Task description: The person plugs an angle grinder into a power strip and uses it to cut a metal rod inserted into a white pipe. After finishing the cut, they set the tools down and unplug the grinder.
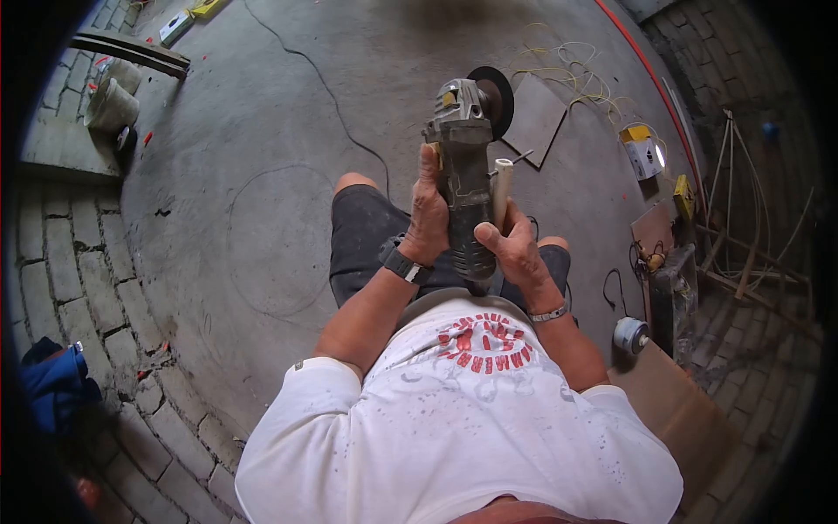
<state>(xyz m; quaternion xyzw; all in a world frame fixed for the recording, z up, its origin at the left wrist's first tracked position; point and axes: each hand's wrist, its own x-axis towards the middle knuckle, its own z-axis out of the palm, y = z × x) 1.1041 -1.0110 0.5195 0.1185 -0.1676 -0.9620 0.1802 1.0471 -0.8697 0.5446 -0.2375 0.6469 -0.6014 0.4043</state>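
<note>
An angle grinder [467,175] with a dark disc [494,103] at its head points away from me above my lap. My left hand [425,210] wraps round the left side of its body, a dark watch on that wrist. A pale tube [503,188] stands along the grinder's right side, a thin metal rod [523,157] sticking out near its top. Closed round the tube's lower end is my right hand [515,244], its thumb towards the grinder body; a metal-banded watch is on that wrist.
A square tile [534,120] lies on the concrete floor ahead, beside tangled yellow wire [594,87]. Small boxes [642,153] and a cardboard sheet [676,410] are on the right. Buckets [113,105] stand at the left by brick walls. A black cable [336,105] crosses the floor.
</note>
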